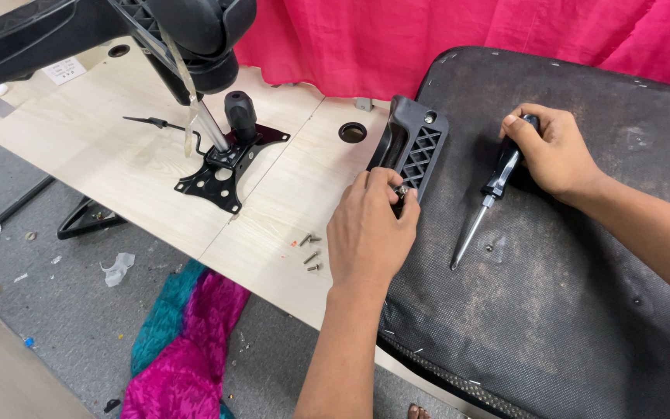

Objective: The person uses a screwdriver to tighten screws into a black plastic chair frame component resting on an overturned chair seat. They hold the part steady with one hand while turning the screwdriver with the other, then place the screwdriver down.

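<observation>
An upturned chair seat (583, 295) with dark fabric underside lies on the table at the right. A black ribbed plastic bracket (416, 143) rests at its left edge. My left hand (370, 233) pinches a small silver screw against the bracket's lower end. My right hand (556, 151) grips the black handle of a screwdriver (490, 190), whose metal shaft slants down-left with its tip on the seat fabric.
Several loose screws (310, 252) lie on the light wooden table (118, 155). A black metal chair mechanism plate (222, 167) with a knob stands at the middle left, under a black chair part (188, 31). Red cloth (397, 39) hangs behind. Pink-teal fabric (184, 349) lies on the floor.
</observation>
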